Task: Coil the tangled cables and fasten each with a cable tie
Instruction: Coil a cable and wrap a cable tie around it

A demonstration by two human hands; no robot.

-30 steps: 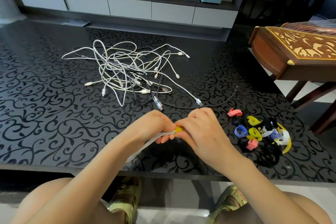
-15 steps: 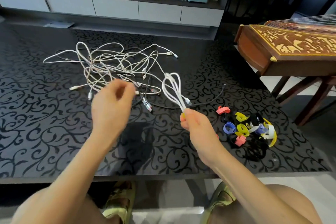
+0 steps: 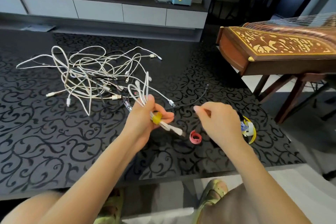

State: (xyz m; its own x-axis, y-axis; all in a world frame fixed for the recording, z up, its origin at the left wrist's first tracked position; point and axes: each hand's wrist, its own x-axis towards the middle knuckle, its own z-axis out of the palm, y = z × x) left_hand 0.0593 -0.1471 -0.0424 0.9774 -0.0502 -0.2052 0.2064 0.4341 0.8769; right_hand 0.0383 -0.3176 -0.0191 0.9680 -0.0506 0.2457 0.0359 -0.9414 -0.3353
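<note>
1. While the left hand (image 3: pixel 143 122) gripped a bundled cable (image 3: pixel 172 128) above the table (image 3: pixel 36 142), its fingers were curled round the white strands. A yellow tie (image 3: pixel 157 118) was wrapped around the bundle right at the fingers.
2. In the same head view, the bundle's loops stuck up past the thumb, and its other end pointed down to the right.
3. The right hand (image 3: pixel 218 123) hovered just beside it, fingers loosely curled, with nothing seen in them.
4. A tangle of white cables (image 3: pixel 91 74) lay farther back on the table, left of centre. A black cable (image 3: pixel 190 103) trailed from it towards the right.
5. A pink tie (image 3: pixel 195 137) lay curled on the table between the two hands.
6. A heap of coloured ties (image 3: pixel 250 129) sat partly hidden behind the right hand.
7. A wooden stringed instrument (image 3: pixel 272 47) stood to the right of the table.
</note>
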